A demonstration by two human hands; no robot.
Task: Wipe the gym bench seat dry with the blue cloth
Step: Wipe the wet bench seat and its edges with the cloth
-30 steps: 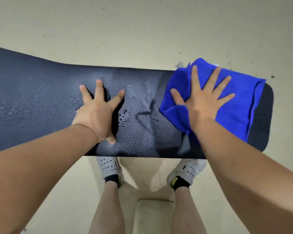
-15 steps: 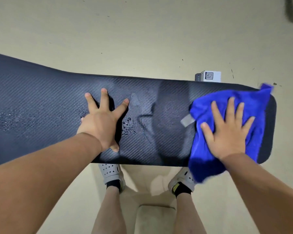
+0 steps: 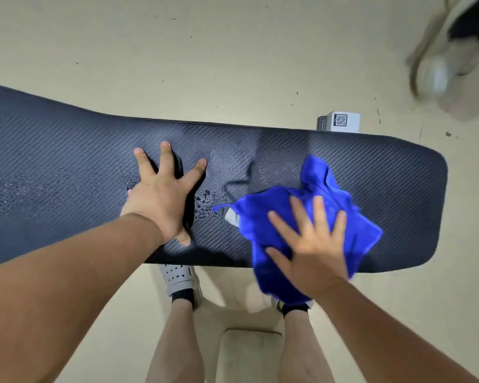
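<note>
**A:** Where is the cloth?

**B:** Bunched on the right half of the bench, under the right hand. Its near part hangs over the bench's front edge, below the wrist.

**A:** And the fingers?

**B:** Straight and spread wide, lying flat on top of the cloth. Nothing is curled or pinched. Blue folds stick out past the fingertips toward the far edge, and more cloth shows on both sides of the palm.

**A:** What is at its left corner?

**B:** A small grey tag, just beside a cluster of drops. The drops sit between the cloth and the left hand.

**A:** How is that hand?

**B:** Palm down on the bare bench, also spread wide and holding nothing. Finer wet specks run off to its left.

**A:** Anything beyond the bench?

**B:** A white box with a QR code on the floor behind the far edge. A grey shoe is below the front edge. Something blurred is at the top right, and I cannot tell what it is.
</note>
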